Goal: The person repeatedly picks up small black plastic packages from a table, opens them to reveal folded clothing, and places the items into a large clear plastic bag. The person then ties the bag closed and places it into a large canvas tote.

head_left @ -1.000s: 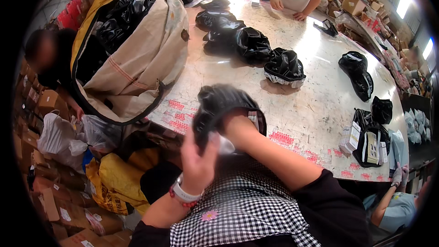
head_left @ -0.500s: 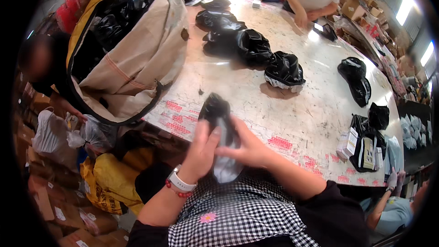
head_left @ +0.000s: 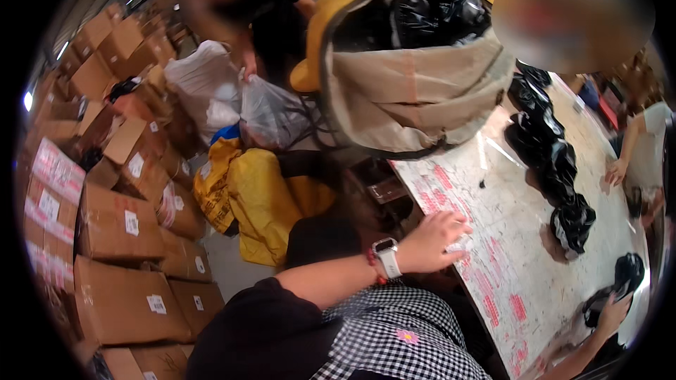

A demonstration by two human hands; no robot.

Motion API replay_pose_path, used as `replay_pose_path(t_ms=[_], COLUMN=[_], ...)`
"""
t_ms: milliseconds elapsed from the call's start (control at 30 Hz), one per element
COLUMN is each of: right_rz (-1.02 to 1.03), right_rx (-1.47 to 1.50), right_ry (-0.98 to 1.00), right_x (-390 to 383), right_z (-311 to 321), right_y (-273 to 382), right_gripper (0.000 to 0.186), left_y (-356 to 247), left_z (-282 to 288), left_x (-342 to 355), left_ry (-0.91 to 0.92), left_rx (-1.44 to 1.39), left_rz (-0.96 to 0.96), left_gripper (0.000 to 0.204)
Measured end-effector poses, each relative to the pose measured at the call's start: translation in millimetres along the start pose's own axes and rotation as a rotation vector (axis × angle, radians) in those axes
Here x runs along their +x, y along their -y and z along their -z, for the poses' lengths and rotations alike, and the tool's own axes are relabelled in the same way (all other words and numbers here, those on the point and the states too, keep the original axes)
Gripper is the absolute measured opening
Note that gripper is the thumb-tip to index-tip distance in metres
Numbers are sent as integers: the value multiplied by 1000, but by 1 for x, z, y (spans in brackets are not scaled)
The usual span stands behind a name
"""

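My left hand (head_left: pixel 438 241), with a white-strapped watch and a red bead bracelet at the wrist, hovers over the near edge of the table (head_left: pixel 503 267). Its fingers are loosely bent and apart, with pale surface showing between them and the thumb. Far to the lower right, my right hand (head_left: pixel 615 314) closes on a black plastic parcel (head_left: pixel 597 307); its fingertips are partly hidden. Another shiny black parcel (head_left: pixel 629 272) lies just beyond that hand. A row of black plastic parcels (head_left: pixel 556 162) runs along the table between the hands and its far end.
A big yellow sack with a beige lining (head_left: pixel 422 91) gapes on the table's left end, black parcels inside. One person holds clear plastic bags (head_left: pixel 271 109); another person's hand (head_left: pixel 617 171) rests across the table. Yellow sacks (head_left: pixel 264 197) and stacked cartons (head_left: pixel 123 225) fill the left floor.
The view has swung left. The dark parcel with a pale patch is gone from between my hands. They have parted, the right moving far out to the right, the left staying near the table edge.
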State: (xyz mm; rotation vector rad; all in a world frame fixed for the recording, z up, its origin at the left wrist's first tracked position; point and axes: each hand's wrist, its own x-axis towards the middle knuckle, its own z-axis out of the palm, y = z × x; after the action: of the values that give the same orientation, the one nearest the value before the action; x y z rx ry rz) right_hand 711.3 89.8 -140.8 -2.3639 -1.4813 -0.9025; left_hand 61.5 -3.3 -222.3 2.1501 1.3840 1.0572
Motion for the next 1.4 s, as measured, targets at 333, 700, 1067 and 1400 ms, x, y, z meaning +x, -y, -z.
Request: replay_pose_path(t_ms=[333,700,1067,1400], right_rz=[572,578,216,66], right_rx=[644,1183,1743,1881], right_ry=[12,-238,755,478], right_x=[-55,-114,-174,-154], right_z=[-25,132,148,125], right_y=[240,298,339,297], right_gripper=[56,31,10,34], left_y=[16,28,110,60], left_z=[-36,35,251,228], left_x=[-15,23,183,181], left_ry=[86,-185,-513,-1104], left_rx=[175,-218,121,235], left_rz=[-53,38,495,-241], left_gripper=[61,38,33,25])
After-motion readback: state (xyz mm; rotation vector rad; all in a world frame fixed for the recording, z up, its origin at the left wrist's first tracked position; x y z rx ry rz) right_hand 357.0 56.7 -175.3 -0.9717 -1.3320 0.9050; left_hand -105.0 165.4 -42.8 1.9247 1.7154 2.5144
